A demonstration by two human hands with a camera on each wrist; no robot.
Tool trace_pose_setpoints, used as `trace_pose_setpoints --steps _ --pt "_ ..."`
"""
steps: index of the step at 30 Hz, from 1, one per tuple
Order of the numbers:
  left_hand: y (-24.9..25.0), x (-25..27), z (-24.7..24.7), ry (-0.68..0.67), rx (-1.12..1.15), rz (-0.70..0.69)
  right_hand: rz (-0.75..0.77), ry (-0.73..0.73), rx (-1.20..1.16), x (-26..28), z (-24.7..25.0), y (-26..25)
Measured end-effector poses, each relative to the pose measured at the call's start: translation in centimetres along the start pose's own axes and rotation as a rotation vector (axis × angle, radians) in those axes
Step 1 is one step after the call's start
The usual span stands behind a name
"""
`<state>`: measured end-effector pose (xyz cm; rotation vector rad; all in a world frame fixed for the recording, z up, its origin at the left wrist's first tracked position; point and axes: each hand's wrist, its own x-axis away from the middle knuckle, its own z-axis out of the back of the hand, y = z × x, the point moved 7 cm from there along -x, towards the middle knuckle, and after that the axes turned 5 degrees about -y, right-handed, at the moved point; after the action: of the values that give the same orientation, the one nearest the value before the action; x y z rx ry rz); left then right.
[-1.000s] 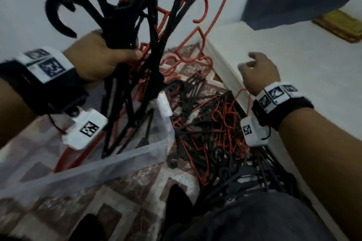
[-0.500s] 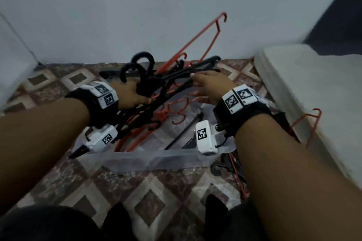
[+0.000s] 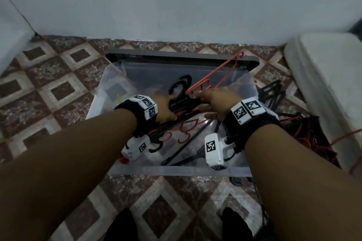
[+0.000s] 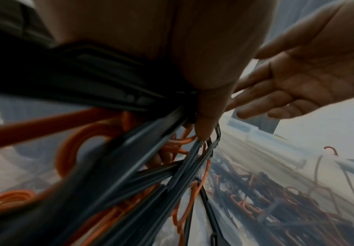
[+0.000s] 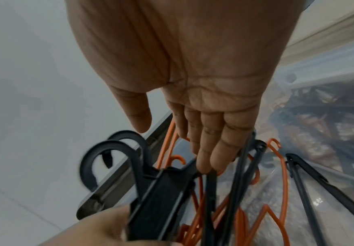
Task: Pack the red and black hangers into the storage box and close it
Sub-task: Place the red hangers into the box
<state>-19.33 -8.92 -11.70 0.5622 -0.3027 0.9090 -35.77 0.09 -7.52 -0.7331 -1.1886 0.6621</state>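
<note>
A clear plastic storage box [image 3: 176, 171] stands open on the tiled floor. My left hand [image 3: 166, 108] grips a bundle of black and red hangers [image 3: 186, 103] low inside the box; the thumb [image 4: 205, 119] curls over the black bars. My right hand [image 3: 215, 100] lies on the same bundle with straight fingers [image 5: 205, 159] that touch the black hangers. One red hanger [image 3: 221, 70] sticks up over the box's far rim. More hangers [image 3: 188, 143] lie on the box floor.
The grey lid [image 3: 176, 55] lies behind the box by the wall. A tangled pile of red and black hangers [image 3: 305, 129] sits on the floor right of the box, against a white mattress [image 3: 323, 84]. My feet [image 3: 121, 227] are near the box's front.
The left hand has brought the hanger bundle from up high down into the box. The right hand came over from the right and now rests on the bundle.
</note>
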Motion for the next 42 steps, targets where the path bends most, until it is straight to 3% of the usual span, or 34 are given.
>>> trace_pose_setpoints --steps 3,7,13,20,28,33,42 --pt "-0.5 -1.4 -2.4 -0.082 0.084 0.003 -0.017 -0.037 0.033 -0.7 -0.9 0.4" --pt "-2.1 -1.9 -4.0 -0.095 0.063 0.035 -0.005 -0.015 0.083 -0.5 -0.6 0.5" --pt "-5.1 -1.1 -3.7 -0.068 0.062 0.122 0.009 -0.017 0.181 0.7 1.1 0.3" --pt "-5.5 0.2 -2.1 -0.069 0.096 0.099 0.034 -0.012 0.18 1.7 1.9 -0.6" --pt "-0.5 3.8 3.1 0.119 -0.101 -0.037 0.099 -0.01 0.222 2.8 2.7 -2.1" --pt "4.1 7.9 7.5 0.219 -0.071 -0.184 0.171 -0.058 0.298 4.5 2.8 -3.8" --pt "8.6 13.6 11.8 0.446 -0.114 -0.244 0.237 0.007 0.468 7.4 4.7 -4.8"
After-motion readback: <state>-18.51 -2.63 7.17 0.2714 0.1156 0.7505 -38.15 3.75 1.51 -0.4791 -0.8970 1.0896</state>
